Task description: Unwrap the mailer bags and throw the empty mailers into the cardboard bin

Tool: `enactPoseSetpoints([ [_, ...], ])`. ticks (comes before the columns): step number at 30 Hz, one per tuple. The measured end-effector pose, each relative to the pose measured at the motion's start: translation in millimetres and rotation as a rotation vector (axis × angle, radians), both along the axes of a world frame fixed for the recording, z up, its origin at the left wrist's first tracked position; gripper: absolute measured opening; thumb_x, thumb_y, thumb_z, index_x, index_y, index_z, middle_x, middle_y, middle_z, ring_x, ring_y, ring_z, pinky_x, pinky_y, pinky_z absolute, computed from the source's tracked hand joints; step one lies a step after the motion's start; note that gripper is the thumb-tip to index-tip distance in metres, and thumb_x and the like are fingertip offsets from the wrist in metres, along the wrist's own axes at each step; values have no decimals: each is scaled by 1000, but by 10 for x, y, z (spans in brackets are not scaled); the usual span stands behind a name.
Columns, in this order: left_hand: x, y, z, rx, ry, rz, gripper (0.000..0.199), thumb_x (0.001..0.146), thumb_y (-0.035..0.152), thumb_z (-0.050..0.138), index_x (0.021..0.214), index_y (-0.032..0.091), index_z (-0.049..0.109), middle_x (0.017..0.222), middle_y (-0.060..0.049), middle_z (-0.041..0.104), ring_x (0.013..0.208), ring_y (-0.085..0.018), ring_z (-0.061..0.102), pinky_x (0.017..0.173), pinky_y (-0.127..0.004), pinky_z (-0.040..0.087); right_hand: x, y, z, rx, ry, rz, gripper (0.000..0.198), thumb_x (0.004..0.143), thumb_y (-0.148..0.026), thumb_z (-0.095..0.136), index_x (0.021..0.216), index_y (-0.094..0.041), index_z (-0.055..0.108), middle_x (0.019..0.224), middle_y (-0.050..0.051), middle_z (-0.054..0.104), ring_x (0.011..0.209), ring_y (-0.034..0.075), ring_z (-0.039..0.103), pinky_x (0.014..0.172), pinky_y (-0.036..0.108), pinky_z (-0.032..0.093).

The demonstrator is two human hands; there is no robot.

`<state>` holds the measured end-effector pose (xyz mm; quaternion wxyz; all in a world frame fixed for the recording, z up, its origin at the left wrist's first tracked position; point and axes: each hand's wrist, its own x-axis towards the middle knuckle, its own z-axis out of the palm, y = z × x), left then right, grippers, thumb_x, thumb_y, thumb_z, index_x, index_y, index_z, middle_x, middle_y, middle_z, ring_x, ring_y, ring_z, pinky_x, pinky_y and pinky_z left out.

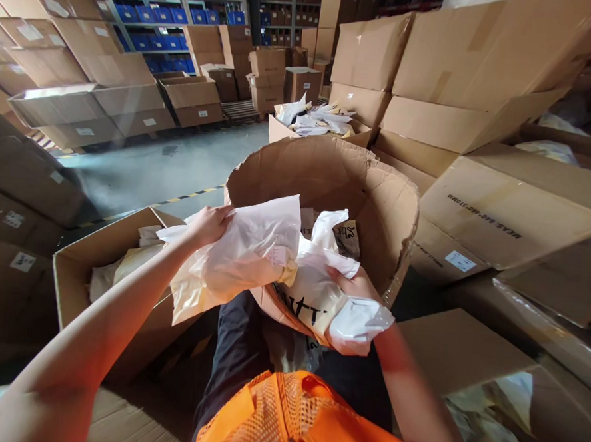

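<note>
My left hand (209, 226) is closed on the upper left edge of a white plastic mailing bag (244, 244), which hangs spread out toward the middle. My right hand (354, 284) grips several crumpled white plastic bags (362, 322) in a bunch, one end sticking up above the fingers. Both lots are held over the near rim of a large round-bent cardboard box (391, 207). Under the bunch lies a bag with black lettering (300, 305). More lettered bags (348, 237) show inside the box.
An open carton (61, 287) with bags stands at left. Another carton (281, 132) full of white bags stands beyond the big box. Stacked cartons (521, 201) line the right side. Shelves with blue bins (161, 42) are at the back, past grey floor (179, 164).
</note>
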<state>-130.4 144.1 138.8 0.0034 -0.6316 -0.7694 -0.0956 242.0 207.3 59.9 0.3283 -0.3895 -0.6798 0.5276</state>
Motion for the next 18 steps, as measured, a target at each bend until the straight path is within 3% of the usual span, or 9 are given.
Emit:
enactPoseSetpoints([
  [13, -10, -84, -24, 10, -12, 48, 28, 94, 33, 36, 82, 22, 58, 70, -8, 65, 75, -28, 65, 69, -32, 39, 33, -1, -23, 6, -35, 15, 56, 83, -57, 69, 122, -18, 73, 129, 11, 71, 125, 32, 64, 116, 50, 44],
  [18, -17, -110, -43, 20, -53, 76, 26, 93, 35, 38, 76, 23, 54, 69, -7, 63, 72, -27, 63, 67, -31, 39, 34, 0, -19, 27, -50, -17, 55, 80, -58, 71, 116, -17, 76, 125, 14, 72, 123, 36, 65, 115, 53, 44],
])
